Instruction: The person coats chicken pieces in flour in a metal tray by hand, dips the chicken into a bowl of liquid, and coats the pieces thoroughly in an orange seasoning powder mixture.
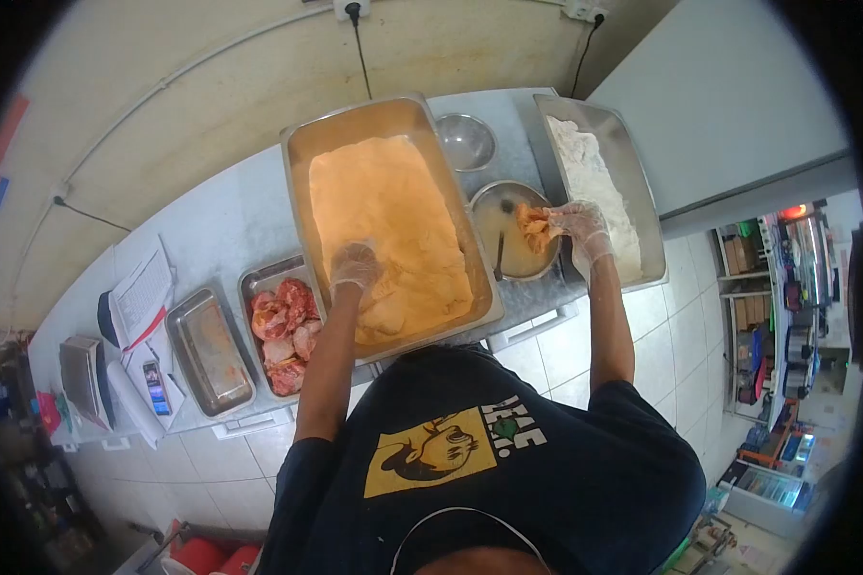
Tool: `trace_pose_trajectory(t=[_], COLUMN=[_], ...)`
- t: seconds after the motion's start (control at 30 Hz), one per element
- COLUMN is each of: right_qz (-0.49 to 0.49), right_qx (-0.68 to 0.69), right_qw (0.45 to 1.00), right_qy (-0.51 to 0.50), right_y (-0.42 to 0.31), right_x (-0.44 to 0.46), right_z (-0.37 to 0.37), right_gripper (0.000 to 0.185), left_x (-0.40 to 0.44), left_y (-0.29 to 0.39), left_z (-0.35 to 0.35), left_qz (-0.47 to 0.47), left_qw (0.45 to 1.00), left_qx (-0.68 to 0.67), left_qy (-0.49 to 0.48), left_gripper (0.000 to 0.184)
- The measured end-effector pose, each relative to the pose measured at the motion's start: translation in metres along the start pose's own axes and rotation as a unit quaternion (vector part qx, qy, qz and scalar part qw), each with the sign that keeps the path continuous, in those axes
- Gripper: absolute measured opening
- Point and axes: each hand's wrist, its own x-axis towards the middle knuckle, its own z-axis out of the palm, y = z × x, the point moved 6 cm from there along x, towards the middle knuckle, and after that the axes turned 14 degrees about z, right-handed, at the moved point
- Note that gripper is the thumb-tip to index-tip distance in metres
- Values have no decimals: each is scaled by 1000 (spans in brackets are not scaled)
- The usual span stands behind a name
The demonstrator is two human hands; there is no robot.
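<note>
My right hand [581,226], in a clear plastic glove, grips an orange-coated chicken piece [535,228] above a round metal bowl [478,199] of cloudy liquid. A dark utensil handle [500,251] stands in that bowl. My left hand [355,265], also gloved, reaches into a large deep metal pan [300,144] of orange seasoned flour [384,192]. Its fingers are blurred against the flour, so their closure is unclear. Close to it, lumps covered in flour [385,311] lie near the pan's front end.
Right of the bowl stands a metal pan [650,216] of white flour [594,172]. An empty small bowl [466,142] sits behind. To the left are a tray of raw meat [285,335], a soiled tray [211,355], a phone [156,387] and papers [142,295].
</note>
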Motion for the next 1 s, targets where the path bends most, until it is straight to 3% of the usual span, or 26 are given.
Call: trace_pose_trajectory(t=[0.13, 0.2, 0.37, 0.47, 0.53, 0.57, 0.6, 0.63, 0.7, 0.73, 0.8, 0.83, 0.9, 0.93, 0.97, 1.0], right_qz=[4, 5, 19, -50, -33, -13, -70, -67, -179, -221, -261, -262, -206, -184, -245, -297], right_qx=[5, 0, 8, 21, -7, -34, -48, -45, -43, 14, 82, 93, 111, -8, -202, -380], right_qw=[1000, 1000, 1000, 997, 998, 998, 991, 991, 970, 955, 933, 932, 943, 962, 941, 876], right_qy=[-6, -15, -18, -56, -53, -42, -104, -103, -157, -199, -236, -232, -235, -203, -117, -18], right_y=[8, 6, -7, -53, -74, -83, -105, -115, -144, -163, -176, -176, -156, -146, -139, -131], right_x=[5, 7, -6, -40, -34, -32, -43, -43, -50, -69, -82, -70, -33, -7, 3, 12], right_z=[-1, 0, 1, 14, 22, 24, 37, 43, 63, 81, 125, 146, 194, 223, 251, 278], right_gripper=[11, 11, 9, 12, 14, 17, 18, 18, 21, 23, 25, 24, 21, 18, 17, 17], left_x=[-4, -4, 10, 9, 0, -9, -15, -15, -16, -16, -22, -21, -17, -18, -20, -22], left_y=[-8, 1, 1, 3, 5, 9, 12, 11, 0, 1, -11, -12, -13, -13, -10, -7], left_z=[20, 7, 25, 0, -22, -41, -55, -57, -56, -59, -53, -50, -44, -48, -56, -60], left_qz=[2, 28, 23, 18, 20, 36, 55, 57, -12, -11, -107, -107, -41, -38, -32, -25], left_qw=[1000, 997, 991, 991, 993, 985, 974, 975, 944, 944, 845, 846, 669, 672, 678, 684], left_qx=[-18, -7, 6, -27, -35, -52, -69, -68, -240, -241, -461, -461, -681, -680, -677, -675], left_qy=[-9, 78, 129, 133, 109, 159, 207, 203, 227, 224, 250, 246, 295, 292, 283, 274], left_gripper=[20, 20, 20, 23, 26, 30, 34, 34, 43, 43, 42, 42, 39, 39, 38, 37])
